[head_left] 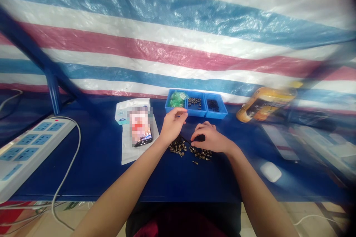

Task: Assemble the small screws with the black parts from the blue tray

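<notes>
Left hand [174, 122] – fingers bent, thumb near index, just in front of blue 3-bin tray [218, 116]; can't tell if anything's gripped. Right hand [210, 137] – fingers curled over right heap [204, 154] of small metal parts; dark patch under fingers, grip can't be told. Left heap [178, 147], same type, beside it on blue table [91, 163]; 1 stray pc. [195, 162] nearer front edge. Bins, L to R: green bag [177, 100], metal pcs. [194, 102], black pcs. [213, 105]. Also: phone [143, 140] on white packet [128, 153], left of heaps.
</notes>
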`<action>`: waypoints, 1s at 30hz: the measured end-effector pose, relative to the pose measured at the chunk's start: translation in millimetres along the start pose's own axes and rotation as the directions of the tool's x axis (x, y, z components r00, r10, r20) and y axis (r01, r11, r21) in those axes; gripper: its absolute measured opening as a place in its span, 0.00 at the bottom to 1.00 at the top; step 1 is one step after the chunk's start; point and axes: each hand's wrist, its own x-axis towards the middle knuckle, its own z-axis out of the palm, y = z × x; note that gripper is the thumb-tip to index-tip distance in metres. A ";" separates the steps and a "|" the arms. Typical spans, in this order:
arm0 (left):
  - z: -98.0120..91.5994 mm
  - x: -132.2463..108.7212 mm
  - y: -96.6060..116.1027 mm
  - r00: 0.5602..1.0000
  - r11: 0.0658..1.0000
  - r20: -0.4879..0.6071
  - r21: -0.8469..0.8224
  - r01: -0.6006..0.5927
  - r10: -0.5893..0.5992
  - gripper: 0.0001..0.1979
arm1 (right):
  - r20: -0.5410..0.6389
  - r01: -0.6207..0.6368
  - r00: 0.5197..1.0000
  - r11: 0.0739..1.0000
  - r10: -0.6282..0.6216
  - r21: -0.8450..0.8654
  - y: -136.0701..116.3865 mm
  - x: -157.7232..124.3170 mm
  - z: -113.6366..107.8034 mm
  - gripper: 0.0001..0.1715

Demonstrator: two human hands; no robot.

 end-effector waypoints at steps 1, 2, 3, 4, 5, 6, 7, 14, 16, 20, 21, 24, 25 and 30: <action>0.0 -0.1 0.4 1.000 1.000 -0.001 0.000 0.003 -0.003 0.11 | 0.007 0.004 1.000 1.000 -0.004 -0.013 -3.6 0.0 1.1 0.13; 0.0 -0.1 0.6 1.000 1.000 -0.004 0.001 0.005 -0.005 0.11 | 0.005 0.013 1.000 1.000 -0.013 -0.022 -7.4 0.2 2.5 0.14; -0.1 -0.1 0.6 1.000 1.000 -0.006 0.000 0.007 -0.007 0.11 | -0.005 0.027 1.000 0.999 -0.028 -0.028 -11.5 0.5 4.0 0.16; -0.2 0.1 0.4 1.000 1.000 -0.008 -0.002 0.007 -0.008 0.11 | -0.015 0.049 0.999 0.998 -0.050 -0.032 -15.4 0.9 5.5 0.17; -0.5 0.4 0.0 1.000 1.000 -0.009 -0.005 0.008 -0.008 0.11 | -0.020 0.075 0.997 0.996 -0.075 -0.039 -19.1 1.2 7.1 0.20; -0.8 0.7 -0.6 1.000 1.000 -0.011 -0.009 0.008 -0.008 0.11 | -0.022 0.100 0.995 0.994 -0.102 -0.049 -22.3 1.4 8.8 0.23; -1.2 0.9 -1.1 1.000 1.000 -0.014 -0.012 0.009 -0.009 0.11 | -0.018 0.125 0.992 0.990 -0.126 -0.064 -24.8 1.6 10.4 0.26; -1.0 0.5 0.6 0.999 0.999 -0.011 -0.018 0.035 -0.035 0.10 | -0.017 0.216 0.974 0.955 -0.224 -0.203 -29.7 2.6 23.3 0.26; -0.5 0.1 1.4 0.999 0.999 -0.009 -0.024 0.031 -0.031 0.10 | -0.008 0.228 0.972 0.949 -0.235 -0.218 -30.5 2.9 25.2 0.21; -0.5 0.1 1.0 1.000 0.999 -0.003 -0.027 0.025 -0.025 0.10 | 0.019 0.237 0.971 0.950 -0.238 -0.203 -31.4 3.3 24.9 0.14; -0.7 0.3 0.7 1.000 0.999 -0.001 -0.026 0.028 -0.028 0.10 | 0.023 0.237 0.971 0.952 -0.237 -0.193 -31.2 3.4 24.4 0.13; -1.2 0.6 0.3 1.000 0.999 -0.001 -0.032 0.030 -0.030 0.10 | 0.017 0.235 0.972 0.954 -0.236 -0.183 -30.2 3.4 23.0 0.10; -1.4 0.7 0.2 1.000 0.999 0.000 -0.034 0.028 -0.028 0.10 | 0.011 0.235 0.971 0.954 -0.237 -0.185 -30.0 3.4 22.8 0.10; -2.3 0.6 0.3 1.000 0.999 -0.007 -0.026 0.024 -0.024 0.10 | -0.011 0.242 0.969 0.951 -0.248 -0.191 -30.8 3.5 22.8 0.11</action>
